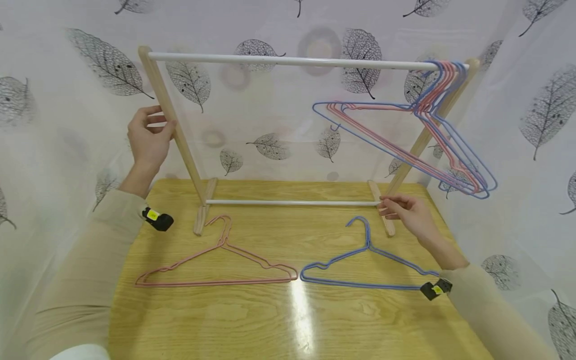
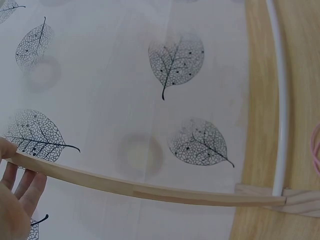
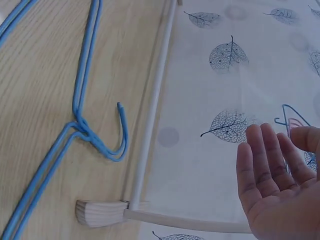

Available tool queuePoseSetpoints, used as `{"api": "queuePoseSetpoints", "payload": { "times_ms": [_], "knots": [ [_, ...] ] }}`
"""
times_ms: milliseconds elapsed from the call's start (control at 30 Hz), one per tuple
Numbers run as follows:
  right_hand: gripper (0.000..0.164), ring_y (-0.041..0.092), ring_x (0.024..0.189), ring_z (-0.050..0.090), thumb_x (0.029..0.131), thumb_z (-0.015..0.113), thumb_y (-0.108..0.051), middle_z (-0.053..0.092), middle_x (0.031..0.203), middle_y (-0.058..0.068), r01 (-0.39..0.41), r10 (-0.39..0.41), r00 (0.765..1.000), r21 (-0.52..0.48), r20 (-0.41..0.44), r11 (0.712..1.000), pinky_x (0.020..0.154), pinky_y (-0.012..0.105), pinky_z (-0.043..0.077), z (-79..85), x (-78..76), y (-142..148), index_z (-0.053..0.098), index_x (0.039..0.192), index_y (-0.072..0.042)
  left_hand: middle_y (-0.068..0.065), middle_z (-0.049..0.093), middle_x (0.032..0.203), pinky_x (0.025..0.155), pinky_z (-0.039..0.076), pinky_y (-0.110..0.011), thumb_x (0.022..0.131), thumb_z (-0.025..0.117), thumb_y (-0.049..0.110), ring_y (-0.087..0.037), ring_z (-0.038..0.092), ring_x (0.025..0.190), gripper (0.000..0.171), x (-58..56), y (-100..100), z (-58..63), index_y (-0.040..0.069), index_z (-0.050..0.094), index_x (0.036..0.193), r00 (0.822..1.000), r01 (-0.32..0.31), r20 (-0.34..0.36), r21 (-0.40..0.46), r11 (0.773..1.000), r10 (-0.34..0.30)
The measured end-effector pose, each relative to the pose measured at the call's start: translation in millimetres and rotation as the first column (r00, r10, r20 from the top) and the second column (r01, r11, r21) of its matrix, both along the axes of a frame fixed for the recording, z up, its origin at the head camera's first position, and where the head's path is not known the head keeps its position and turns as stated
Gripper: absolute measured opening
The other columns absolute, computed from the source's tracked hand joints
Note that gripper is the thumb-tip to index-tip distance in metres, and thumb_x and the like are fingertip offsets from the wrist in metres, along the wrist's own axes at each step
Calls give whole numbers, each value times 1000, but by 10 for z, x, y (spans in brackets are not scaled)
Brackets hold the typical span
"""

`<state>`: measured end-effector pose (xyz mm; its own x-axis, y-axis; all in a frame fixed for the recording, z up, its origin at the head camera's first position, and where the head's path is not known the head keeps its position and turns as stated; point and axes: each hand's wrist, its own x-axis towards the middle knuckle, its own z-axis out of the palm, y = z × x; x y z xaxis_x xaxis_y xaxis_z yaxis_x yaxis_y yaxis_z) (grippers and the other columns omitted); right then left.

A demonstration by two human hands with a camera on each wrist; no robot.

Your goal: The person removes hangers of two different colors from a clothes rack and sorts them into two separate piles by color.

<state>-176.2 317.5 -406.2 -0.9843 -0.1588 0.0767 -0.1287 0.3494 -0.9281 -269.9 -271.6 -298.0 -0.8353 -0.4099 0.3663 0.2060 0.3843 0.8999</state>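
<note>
A small clothes rack with wooden legs and a white top bar (image 1: 279, 61) stands on the table. My left hand (image 1: 150, 137) grips its left wooden post (image 2: 125, 187), the thumb on one side and the fingers on the other. Near the foot of the right post is my right hand (image 1: 407, 215), which holds nothing; in the right wrist view its fingers (image 3: 262, 160) are nearly straight. Several pink and blue hangers (image 1: 427, 112) hang bunched at the bar's right end. Pink hangers (image 1: 216, 284) lie on the table at left, blue hangers (image 1: 360, 285) at right.
The yellow wood-grain table (image 1: 234, 320) carries the rack near its back edge. A white lower bar (image 1: 292, 203) joins the rack's feet. Behind and at both sides hangs a pale curtain (image 1: 279, 30) with a dark leaf print.
</note>
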Motion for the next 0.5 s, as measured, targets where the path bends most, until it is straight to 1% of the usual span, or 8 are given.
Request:
{"api": "queuePoseSetpoints", "payload": {
  "times_ms": [100, 167, 367, 433, 500],
  "knots": [
    [20, 3, 90, 77, 109, 60, -24, 79, 100, -18, -21, 20, 1000, -10, -18, 1000, 80, 18, 67, 113, -27, -49, 73, 121, -15, 19, 58, 99, 74, 62, -5, 100, 72, 17, 0, 60, 80, 38, 7, 0, 6, 18, 66, 138, 1000, 0, 3, 2, 1000, 0],
    [18, 4, 89, 77, 109, 60, -22, 79, 100, -16, -33, 32, 999, -30, -27, 999, 80, 18, 68, 203, -34, -78, 73, 120, -16, 19, 58, 99, 74, 62, -5, 100, 72, 17, 0, 60, 80, 38, 10, 0, 8, 17, 66, 138, 1000, 3, 3, 3, 1000, -3],
    [17, 4, 87, 77, 107, 63, -16, 81, 102, -12, -51, 41, 996, -117, -84, 992, 79, 19, 68, 528, -67, -118, 75, 119, -14, 19, 58, 100, 74, 61, -4, 101, 71, 18, 1, 61, 81, 39, 15, 2, 9, 18, 65, 139, 1000, 2, 3, -10, 1000, -2],
    [18, 4, 88, 77, 107, 63, -16, 81, 103, -12, -43, 29, 993, -122, -110, 992, 79, 18, 68, 649, -85, -112, 76, 120, -14, 19, 58, 100, 74, 61, -4, 101, 71, 19, 1, 61, 81, 39, 19, 0, 8, 18, 65, 139, 1000, 0, 7, -14, 1000, 1],
    [19, 5, 88, 78, 106, 64, -15, 81, 102, -10, -35, 15, 991, -154, -133, 987, 78, 18, 68, 759, -109, -100, 76, 121, -11, 20, 58, 100, 75, 61, -4, 101, 71, 19, 1, 60, 82, 39, 21, -2, 8, 18, 65, 140, 1000, 0, 11, -17, 1000, 0]
  ]
}}
